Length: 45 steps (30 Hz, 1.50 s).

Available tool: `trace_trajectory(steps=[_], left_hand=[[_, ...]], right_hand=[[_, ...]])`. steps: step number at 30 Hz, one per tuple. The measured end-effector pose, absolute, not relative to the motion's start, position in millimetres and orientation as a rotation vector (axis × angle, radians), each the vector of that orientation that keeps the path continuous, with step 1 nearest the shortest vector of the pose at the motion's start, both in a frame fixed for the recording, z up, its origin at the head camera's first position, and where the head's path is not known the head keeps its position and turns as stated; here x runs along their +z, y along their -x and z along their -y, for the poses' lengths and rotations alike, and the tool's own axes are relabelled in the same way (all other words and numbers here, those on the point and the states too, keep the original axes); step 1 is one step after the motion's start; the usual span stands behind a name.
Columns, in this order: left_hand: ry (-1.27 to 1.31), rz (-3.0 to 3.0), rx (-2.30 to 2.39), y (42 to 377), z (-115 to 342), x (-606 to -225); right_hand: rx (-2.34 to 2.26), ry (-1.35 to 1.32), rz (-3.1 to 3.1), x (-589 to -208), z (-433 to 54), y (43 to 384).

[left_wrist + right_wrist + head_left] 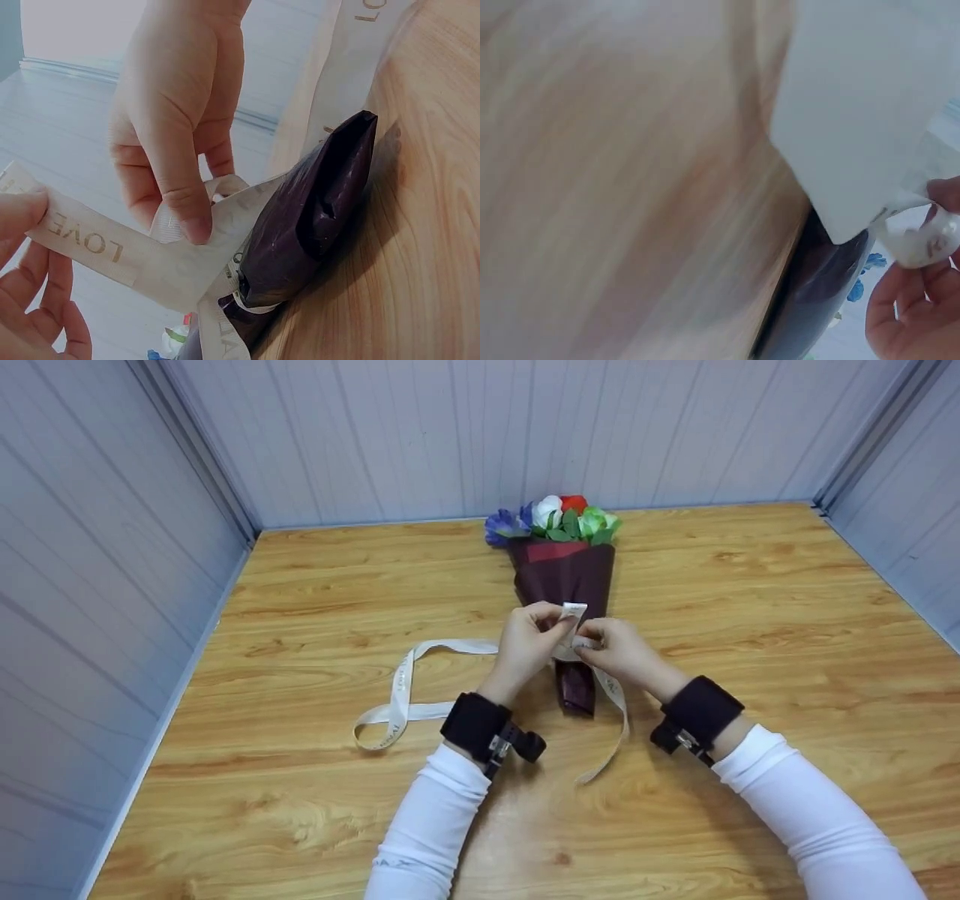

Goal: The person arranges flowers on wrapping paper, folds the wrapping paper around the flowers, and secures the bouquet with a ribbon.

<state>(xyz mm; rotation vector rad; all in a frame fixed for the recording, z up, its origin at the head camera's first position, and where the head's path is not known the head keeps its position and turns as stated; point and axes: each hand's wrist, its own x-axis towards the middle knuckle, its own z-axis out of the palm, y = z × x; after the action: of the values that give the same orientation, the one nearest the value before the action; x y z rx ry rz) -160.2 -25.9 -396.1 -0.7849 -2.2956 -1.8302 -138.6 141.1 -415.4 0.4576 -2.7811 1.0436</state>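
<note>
A bouquet of artificial flowers [551,514] in dark maroon wrapping paper [562,577] lies on the table, stem end toward me. A cream ribbon [97,244] printed with LOVE goes around its narrow neck. My left hand [525,641] pinches a raised end of this ribbon above the neck. Just to its right, my right hand [622,649] pinches the ribbon close to the wrapping, its thumb pressed on the band in the left wrist view. A small ribbon loop [922,240] shows by the right fingers in the right wrist view.
One long ribbon stretch lies curled on the wooden table [315,810] left of the bouquet; a shorter tail hangs toward me on the right. Pale panel walls [420,435] stand behind and at both sides. Each wrist wears a black camera strap [705,709].
</note>
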Motion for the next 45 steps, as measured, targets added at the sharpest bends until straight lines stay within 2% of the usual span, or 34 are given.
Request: trace_trajectory(steps=[10,29,45], left_hand=[[0.817,2.285,-1.853,158.7,27.5,-395.7],[0.746,2.292,-1.938,160.8,28.7,-396.8],[0.777,2.318,-1.915,160.8,29.8,-395.9]], right_hand=[[0.919,-0.413,2.775,-417.5,-140.5,141.4],[0.769,-0.529,2.689,-420.4,-138.0,145.1],[0.724,-0.373,2.77,-415.2,-143.3,145.5]])
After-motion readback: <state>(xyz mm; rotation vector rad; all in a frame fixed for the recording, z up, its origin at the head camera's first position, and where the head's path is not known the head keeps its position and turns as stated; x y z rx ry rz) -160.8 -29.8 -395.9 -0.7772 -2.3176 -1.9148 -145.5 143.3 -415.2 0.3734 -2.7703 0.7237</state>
